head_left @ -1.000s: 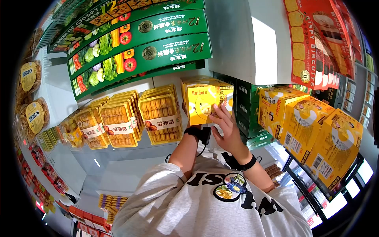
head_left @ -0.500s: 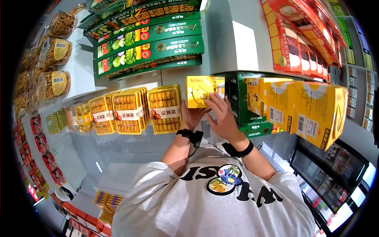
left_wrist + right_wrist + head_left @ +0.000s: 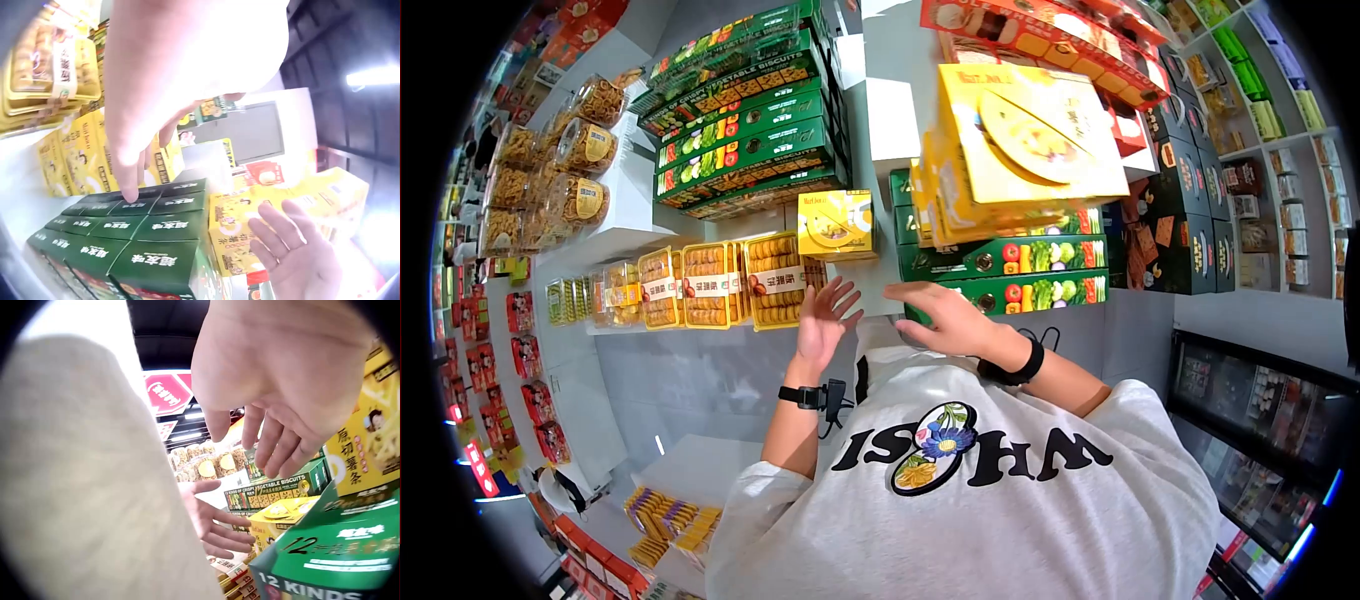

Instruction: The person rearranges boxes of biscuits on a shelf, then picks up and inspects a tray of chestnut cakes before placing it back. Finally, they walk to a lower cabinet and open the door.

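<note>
My left hand [image 3: 827,320] is raised with spread fingers, just below a yellow snack box [image 3: 836,225] at the shelf's front. This box stands between the clear packs of round cookies [image 3: 776,280] and the green vegetable biscuit boxes [image 3: 1005,262]. Fingers extended, my right hand [image 3: 948,318] hovers in front of those green boxes, apart from the left and holding nothing. In the right wrist view, the left hand [image 3: 219,528] appears beyond the right hand [image 3: 275,400], with the yellow box [image 3: 281,515] behind it. The left wrist view has the right palm [image 3: 303,259] facing up.
More yellow boxes [image 3: 1035,140] stand on the green boxes at the right. Another tall green stack [image 3: 750,140] rises at the back. Tubs of snacks [image 3: 585,150] line a ledge at left, and a dark-framed glass case [image 3: 1250,440] stands at right.
Both hands have let go of the yellow box, which now stands on the shelf beside the cookie packs. The hands have drawn back and apart, and the head view has turned rightward.
</note>
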Demonstrator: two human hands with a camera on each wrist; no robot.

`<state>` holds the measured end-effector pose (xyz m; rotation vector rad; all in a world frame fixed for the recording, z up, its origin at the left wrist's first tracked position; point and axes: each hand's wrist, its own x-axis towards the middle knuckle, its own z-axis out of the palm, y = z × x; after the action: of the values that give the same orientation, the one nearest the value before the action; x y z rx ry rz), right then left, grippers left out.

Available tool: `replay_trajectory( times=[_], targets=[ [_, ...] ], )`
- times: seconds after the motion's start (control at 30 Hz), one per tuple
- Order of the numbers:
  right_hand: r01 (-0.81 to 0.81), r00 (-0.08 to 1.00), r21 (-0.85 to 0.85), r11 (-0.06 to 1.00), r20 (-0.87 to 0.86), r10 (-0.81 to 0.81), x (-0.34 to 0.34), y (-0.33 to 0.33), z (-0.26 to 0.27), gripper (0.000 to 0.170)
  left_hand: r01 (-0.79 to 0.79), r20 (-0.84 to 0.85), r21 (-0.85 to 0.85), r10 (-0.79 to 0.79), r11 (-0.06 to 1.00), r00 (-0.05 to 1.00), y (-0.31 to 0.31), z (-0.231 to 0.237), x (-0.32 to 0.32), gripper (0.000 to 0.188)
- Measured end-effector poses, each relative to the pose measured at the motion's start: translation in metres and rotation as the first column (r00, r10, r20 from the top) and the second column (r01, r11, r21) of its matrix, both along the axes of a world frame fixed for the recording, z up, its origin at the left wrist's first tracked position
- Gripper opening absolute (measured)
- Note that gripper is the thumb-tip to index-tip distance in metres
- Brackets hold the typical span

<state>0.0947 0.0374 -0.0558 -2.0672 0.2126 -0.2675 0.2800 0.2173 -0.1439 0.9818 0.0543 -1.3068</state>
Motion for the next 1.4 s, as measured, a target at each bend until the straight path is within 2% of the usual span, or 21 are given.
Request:
replay_trajectory(
  times=[0.1,0.13,0.17,0.27,0.3,0.33,0.4,0.47,0.5,0.6,0.63,0.77,0.87,0.97,1.07,1.13,1.17,1.23,1.27,1.3,1.4],
  targets=[
    [0.049,0.998,0.16,0.986,-0.053,-0.041,-0.052,-0.026,0.011,0.033,0.071,0.33,-0.033,-0.056,0.997,0.942,-0.009,0.015,-0.028,0.066],
    [0.106,0.994,0.148,0.983,-0.055,-0.098,-0.067,-0.034,0.015,0.028,0.092,0.439,-0.035,-0.067,0.995,0.896,-0.014,0.021,-0.036,0.064],
    [0.182,0.982,0.204,0.962,-0.085,-0.168,-0.083,-0.043,0.007,0.025,0.087,0.462,0.002,-0.078,0.996,0.884,-0.022,0.029,-0.043,0.056],
    [0.398,0.916,0.277,0.875,-0.076,-0.393,-0.115,-0.065,-0.005,0.018,0.168,0.75,0.132,-0.21,0.977,0.627,-0.049,0.034,-0.06,0.055],
    [0.454,0.882,0.298,0.84,-0.015,-0.471,-0.12,-0.073,-0.016,0.014,0.156,0.782,0.04,-0.129,0.987,0.61,-0.059,0.022,-0.061,0.057],
    [0.543,0.828,0.247,0.803,0.003,-0.561,-0.122,-0.08,-0.013,0.012,0.121,0.809,0.05,-0.111,0.991,0.577,-0.07,0.033,-0.066,0.056],
    [0.629,0.765,0.063,0.775,0.128,-0.631,-0.12,-0.097,-0.013,0.013,0.056,0.859,0.076,-0.094,0.996,0.504,-0.091,0.052,-0.076,0.055],
    [0.665,0.727,0.01,0.747,0.22,-0.65,-0.109,-0.106,-0.015,0.016,0.003,0.909,0.084,-0.078,0.996,0.409,-0.109,0.054,-0.08,0.055],
    [0.613,0.77,0.041,0.789,0.192,-0.609,-0.106,-0.109,-0.007,0.021,-0.013,0.943,0.074,-0.066,0.997,0.327,-0.116,0.052,-0.08,0.053],
    [0.561,0.784,0.11,0.82,0.247,-0.569,-0.091,-0.118,-0.029,0.026,-0.029,0.941,0.053,-0.04,0.998,0.336,-0.13,0.047,-0.085,0.05],
    [0.533,0.814,0.124,0.837,0.196,-0.547,-0.092,-0.119,-0.023,0.028,-0.092,0.962,0.066,-0.039,0.994,0.272,-0.133,0.047,-0.087,0.045],
    [0.56,0.797,0.189,0.807,0.141,-0.587,-0.09,-0.117,-0.023,0.025,-0.166,0.981,0.017,0.015,0.986,0.191,-0.138,0.056,-0.099,0.032],
    [0.554,0.795,0.215,0.804,0.149,-0.588,-0.085,-0.114,-0.031,0.024,-0.214,0.97,0.126,-0.075,0.969,0.233,-0.139,0.071,-0.106,0.028],
    [0.563,0.784,0.223,0.796,0.16,-0.6,-0.082,-0.114,-0.034,0.025,-0.23,0.985,0.051,-0.011,0.972,0.173,-0.141,0.063,-0.103,0.026],
    [0.546,0.797,0.271,0.793,0.124,-0.591,-0.083,-0.118,-0.038,0.026,-0.214,0.966,0.033,0.024,0.976,0.258,-0.14,0.059,-0.101,0.025],
    [0.518,0.815,0.316,0.795,0.099,-0.57,-0.084,-0.124,-0.043,0.028,-0.204,0.93,0.054,0.026,0.977,0.367,-0.138,0.05,-0.091,0.032],
    [0.504,0.814,0.409,0.761,0.071,-0.577,-0.084,-0.129,-0.046,0.029,-0.198,0.908,0.062,0.027,0.978,0.419,-0.137,0.047,-0.084,0.036],
    [0.478,0.823,0.535,0.697,0.004,-0.568,-0.083,-0.137,-0.036,0.036,-0.16,0.747,0.018,0.093,0.987,0.658,-0.138,0.051,-0.076,0.045],
    [0.419,0.852,0.691,0.589,-0.075,-0.518,-0.082,-0.142,-0.034,0.045,-0.144,0.642,-0.009,0.116,0.989,0.758,-0.139,0.054,-0.071,0.049],
    [0.421,0.862,0.712,0.562,-0.122,-0.492,-0.08,-0.145,-0.027,0.054,-0.071,0.613,0.047,0.027,0.996,0.79,-0.141,0.06,-0.067,0.063],
    [0.37,0.912,0.758,0.537,-0.186,-0.367,-0.074,-0.155,-0.018,0.076,-0.026,0.522,0.126,-0.044,0.992,0.852,-0.152,0.078,-0.061,0.075]
  ],
)
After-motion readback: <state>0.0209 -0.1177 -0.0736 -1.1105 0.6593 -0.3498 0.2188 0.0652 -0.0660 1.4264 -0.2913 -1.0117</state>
